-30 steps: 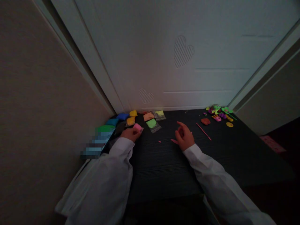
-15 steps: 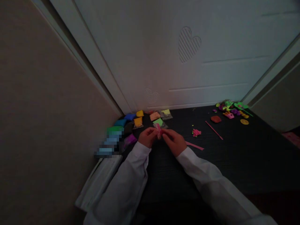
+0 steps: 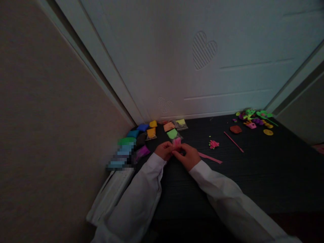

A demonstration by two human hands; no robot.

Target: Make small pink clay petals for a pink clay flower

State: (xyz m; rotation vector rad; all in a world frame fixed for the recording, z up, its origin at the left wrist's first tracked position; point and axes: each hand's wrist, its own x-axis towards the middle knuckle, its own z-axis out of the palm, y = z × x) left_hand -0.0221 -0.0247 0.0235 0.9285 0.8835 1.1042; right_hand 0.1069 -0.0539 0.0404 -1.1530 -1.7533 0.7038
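Note:
Both hands meet above the dark table around a small clear packet of pink clay (image 3: 177,141). My left hand (image 3: 164,150) pinches its near edge from the left. From the right, my right hand (image 3: 188,156) grips the same edge between thumb and fingers, with the fingertips of the two hands touching. The pink part of the packet stands up beyond the fingers; its lower edge is hidden by them. Just behind it lies a packet of light green clay (image 3: 172,134). A flat pink strip tool (image 3: 210,158) lies beside my right hand, partly covered by it.
Coloured clay packets, such as an orange one (image 3: 151,133) and a purple one (image 3: 142,152), line the left side. A white box (image 3: 111,197) lies nearer. To the right are a pink flower-like cluster (image 3: 214,144), a pink stick (image 3: 233,141), a reddish-brown piece (image 3: 235,129) and small clay figures (image 3: 250,125).
The packet has turned between my hands, so its pink part now points away from me. My fingertips have come together at its near edge. The view has shifted slightly.

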